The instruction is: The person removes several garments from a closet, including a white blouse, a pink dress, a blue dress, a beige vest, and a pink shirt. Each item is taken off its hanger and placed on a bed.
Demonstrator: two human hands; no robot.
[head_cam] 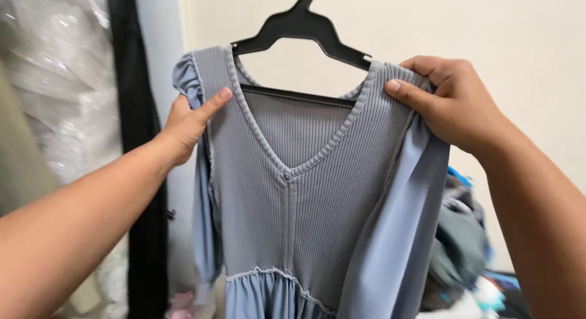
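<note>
A grey-blue ribbed dress [299,191] with a V-neck and sheer blue sleeves hangs on a black plastic hanger [302,27] in front of a cream wall. My left hand [189,120] grips the dress's left shoulder, thumb lying across the ribbed strap. My right hand [448,99] pinches the right shoulder between thumb and fingers, at the hanger's end. The hanger's hook runs out of the top of the view, so what holds it is hidden.
A black vertical frame [137,111] and a shiny silvery plastic cover [61,81] stand at the left. A pile of mixed clothes [464,246] in grey, blue and white lies at the lower right behind the dress.
</note>
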